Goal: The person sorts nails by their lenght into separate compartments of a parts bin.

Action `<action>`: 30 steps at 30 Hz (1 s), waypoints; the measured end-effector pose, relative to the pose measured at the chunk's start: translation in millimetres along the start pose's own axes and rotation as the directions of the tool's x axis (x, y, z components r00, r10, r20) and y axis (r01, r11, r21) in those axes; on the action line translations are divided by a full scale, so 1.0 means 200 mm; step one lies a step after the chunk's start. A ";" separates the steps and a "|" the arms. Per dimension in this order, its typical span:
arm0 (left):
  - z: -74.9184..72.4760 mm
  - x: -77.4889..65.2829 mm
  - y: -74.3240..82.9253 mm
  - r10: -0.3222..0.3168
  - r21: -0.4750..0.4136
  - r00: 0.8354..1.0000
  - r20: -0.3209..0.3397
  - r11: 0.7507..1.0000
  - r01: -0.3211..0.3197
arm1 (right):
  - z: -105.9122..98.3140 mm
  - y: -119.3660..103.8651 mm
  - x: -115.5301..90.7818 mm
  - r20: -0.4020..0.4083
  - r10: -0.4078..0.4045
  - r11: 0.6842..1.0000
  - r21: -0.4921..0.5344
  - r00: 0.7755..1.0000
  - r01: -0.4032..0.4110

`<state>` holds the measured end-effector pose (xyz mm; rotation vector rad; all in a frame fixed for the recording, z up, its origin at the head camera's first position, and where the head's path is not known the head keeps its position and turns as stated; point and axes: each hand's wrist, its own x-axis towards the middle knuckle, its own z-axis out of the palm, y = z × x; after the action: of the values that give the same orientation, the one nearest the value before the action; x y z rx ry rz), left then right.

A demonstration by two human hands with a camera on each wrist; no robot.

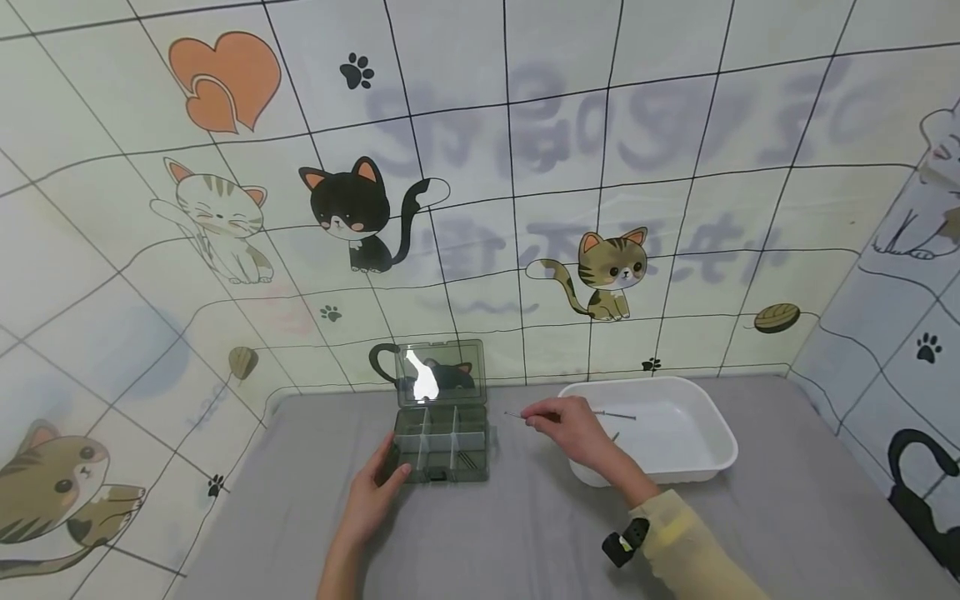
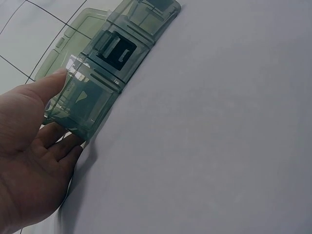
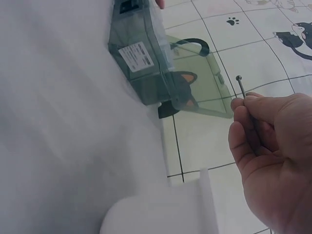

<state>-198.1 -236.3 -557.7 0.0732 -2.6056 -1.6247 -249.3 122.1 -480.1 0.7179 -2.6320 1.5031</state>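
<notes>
My left hand [image 1: 373, 492] grips the left side of a green, see-through compartment box [image 1: 440, 477], thumb at its front edge and fingers around the side. The box's lid [image 1: 457, 375] stands raised at the back. Several thin metal screws [image 1: 468, 460] lie in its front right compartment. Between thumb and fingertips, my right hand [image 1: 573, 429] pinches a long, slim metal screw [image 3: 241, 87], its round head sticking out past the fingers. This hand hovers between the box and a white tray [image 1: 712, 475], over the tray's left edge.
Inside the white tray lie a long thin metal screw [image 1: 618, 415] and another small metal piece [image 1: 615, 436], partly behind the right hand. Grey cloth [image 1: 525, 542] covers the table. A cat-patterned curtain [image 1: 480, 292] hangs behind and at both sides.
</notes>
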 end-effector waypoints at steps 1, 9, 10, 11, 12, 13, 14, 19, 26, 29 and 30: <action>0.00 0.00 0.00 0.001 -0.003 1.000 0.001 1.000 -0.001 | 0.01 0.00 0.00 0.006 0.008 1.000 0.008 1.000 -0.008; 0.01 0.00 0.00 -0.020 0.003 1.000 0.002 1.000 0.020 | 0.09 -0.02 0.02 0.009 0.009 1.000 0.027 1.000 -0.009; 0.00 0.00 0.00 -0.020 0.003 1.000 0.001 1.000 0.020 | 0.09 -0.02 0.02 0.006 0.010 1.000 0.023 1.000 -0.010; 0.01 0.00 0.00 -0.018 0.003 1.000 0.001 1.000 0.018 | 0.10 -0.02 0.02 0.005 0.012 1.000 0.024 1.000 -0.012; 0.01 0.00 0.00 -0.017 0.004 1.000 -0.001 1.000 0.017 | 0.10 -0.02 0.03 0.002 0.010 1.000 0.022 1.000 -0.010; 0.01 0.00 0.00 -0.017 0.003 1.000 -0.002 1.000 0.017 | 0.11 -0.02 0.03 -0.002 0.012 1.000 0.023 1.000 -0.012; 0.01 0.00 0.00 -0.016 0.002 1.000 -0.003 1.000 0.016 | 0.11 -0.02 0.03 -0.005 0.008 1.000 0.023 1.000 -0.008; 0.01 0.00 0.00 -0.015 -0.009 1.000 -0.006 1.000 0.015 | 0.14 -0.02 0.05 0.001 0.002 1.000 0.027 1.000 -0.002; 0.01 0.00 0.00 -0.020 -0.005 1.000 -0.011 1.000 0.020 | 0.18 -0.03 0.09 0.020 0.008 1.000 0.028 1.000 -0.009; 0.01 0.00 0.00 -0.015 -0.002 1.000 -0.009 1.000 0.015 | 0.19 -0.03 0.10 0.025 0.005 1.000 0.030 1.000 -0.005; 0.01 0.00 0.00 -0.015 -0.001 1.000 -0.009 1.000 0.015 | 0.19 -0.03 0.10 0.029 0.004 1.000 0.030 1.000 -0.004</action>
<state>-198.3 -234.7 -558.7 0.0991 -2.6043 -1.6261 -256.5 79.9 -490.4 0.7424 -2.6385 1.5480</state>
